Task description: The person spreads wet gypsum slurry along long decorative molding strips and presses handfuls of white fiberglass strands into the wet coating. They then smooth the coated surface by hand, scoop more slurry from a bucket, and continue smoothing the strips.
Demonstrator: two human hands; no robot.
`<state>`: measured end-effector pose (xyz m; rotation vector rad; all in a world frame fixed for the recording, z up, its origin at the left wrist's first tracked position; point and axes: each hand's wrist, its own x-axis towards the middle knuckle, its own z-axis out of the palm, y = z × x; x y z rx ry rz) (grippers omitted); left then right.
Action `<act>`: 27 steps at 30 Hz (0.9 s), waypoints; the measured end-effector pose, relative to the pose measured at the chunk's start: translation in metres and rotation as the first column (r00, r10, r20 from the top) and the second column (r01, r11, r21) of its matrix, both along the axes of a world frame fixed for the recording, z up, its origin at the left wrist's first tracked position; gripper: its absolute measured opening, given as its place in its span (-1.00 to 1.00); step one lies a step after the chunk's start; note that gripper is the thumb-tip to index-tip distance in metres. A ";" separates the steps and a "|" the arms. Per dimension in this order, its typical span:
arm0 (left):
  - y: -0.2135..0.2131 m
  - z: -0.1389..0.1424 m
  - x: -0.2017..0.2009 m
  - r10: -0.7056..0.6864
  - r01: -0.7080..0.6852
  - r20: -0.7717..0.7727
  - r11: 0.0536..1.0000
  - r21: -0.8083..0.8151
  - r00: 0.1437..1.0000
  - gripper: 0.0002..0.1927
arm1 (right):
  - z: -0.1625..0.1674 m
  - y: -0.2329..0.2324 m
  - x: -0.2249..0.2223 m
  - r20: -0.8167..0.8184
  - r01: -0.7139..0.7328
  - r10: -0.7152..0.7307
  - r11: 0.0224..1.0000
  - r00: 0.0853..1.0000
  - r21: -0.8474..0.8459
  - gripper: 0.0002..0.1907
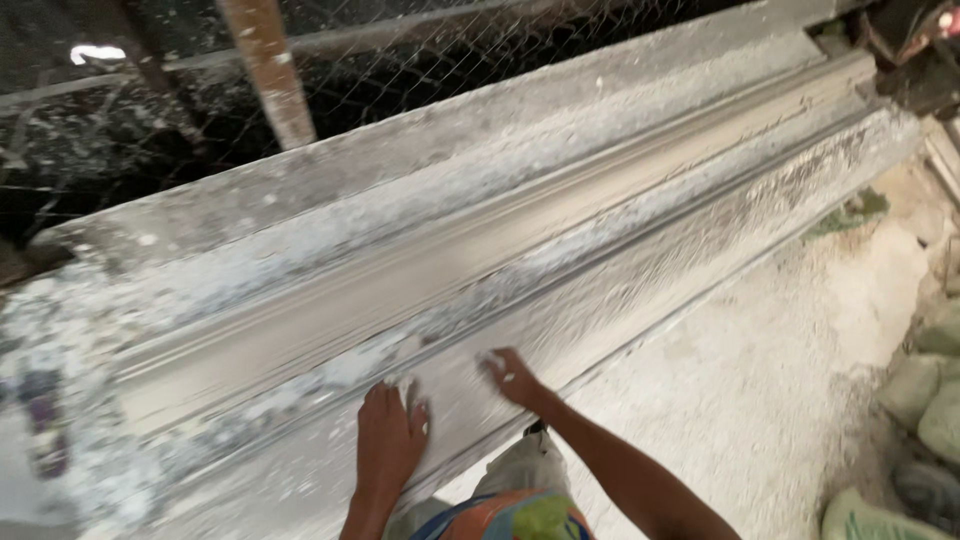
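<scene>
Wire mesh (420,60) closes off the far side, dark behind it, with a rusty post (268,70) standing up in front and pale splashes on the netting at the far left. Below it a long grey mould (480,250) fills most of the view, running from the near left up to the far right. It is caked in white plaster dust, with stepped ridges and a smoother channel (330,315) along its middle, and its near face slopes down towards the person. At the right lies the floor (760,370), pale and gritty with powder, and at its right edge sit a few greenish sacks (925,390), one lower one at the near right corner. Dark clutter at the far right corner is too blurred to make out.

Both hands rest on the near sloping face of the mould, close to each other near the bottom middle. The left hand (388,435) lies flat, palm down, its fingers (382,400) stretched out together and pointing up the slope, their tips touching a thicker white patch (345,368) of plaster. The right hand (512,377) sits just to the right and a little farther up, its fingers spread and pressed on the surface, gripping nothing, with the bare forearm running down to the near right. Between the arms shows a bit of clothing (515,505), pale with orange and green
</scene>
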<state>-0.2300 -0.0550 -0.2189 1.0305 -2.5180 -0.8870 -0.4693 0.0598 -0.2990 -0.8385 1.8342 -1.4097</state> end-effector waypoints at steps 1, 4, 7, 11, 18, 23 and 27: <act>0.010 -0.006 -0.024 0.029 -0.029 -0.002 0.999 0.030 1.000 -0.52 | -0.005 0.011 -0.019 -0.116 -0.157 0.161 0.987 0.980 0.043 -0.60; 0.036 -0.031 -0.110 0.114 -0.124 -0.115 0.988 -0.087 0.987 -0.53 | -0.013 0.050 -0.081 -0.425 -0.463 0.443 0.884 0.789 0.060 -0.61; 0.069 -0.050 -0.215 0.253 -0.269 -0.194 0.961 -0.060 0.948 -0.53 | -0.013 0.084 -0.162 -0.504 -0.387 0.339 0.922 0.794 0.010 -0.52; 0.102 -0.033 -0.314 0.206 -0.208 -0.111 0.978 -0.001 0.972 -0.61 | 0.002 0.097 -0.281 0.002 -0.120 0.134 0.877 0.991 0.465 -0.29; 0.088 0.034 -0.411 0.195 -0.227 -0.310 0.971 -0.071 0.930 -0.47 | 0.128 -0.035 -0.541 -0.472 -0.180 0.075 0.967 0.878 -0.181 -0.73; 0.062 0.023 -0.454 0.217 -0.271 -0.404 0.959 -0.080 0.888 -0.45 | 0.285 -0.164 -0.626 -0.425 0.053 -0.289 0.872 0.858 -0.487 -0.58; 0.052 -0.005 -0.478 0.167 -0.320 -0.523 0.922 -0.217 0.836 -0.38 | 0.400 -0.227 -0.648 -0.406 0.114 -0.466 0.755 0.786 -0.645 -0.70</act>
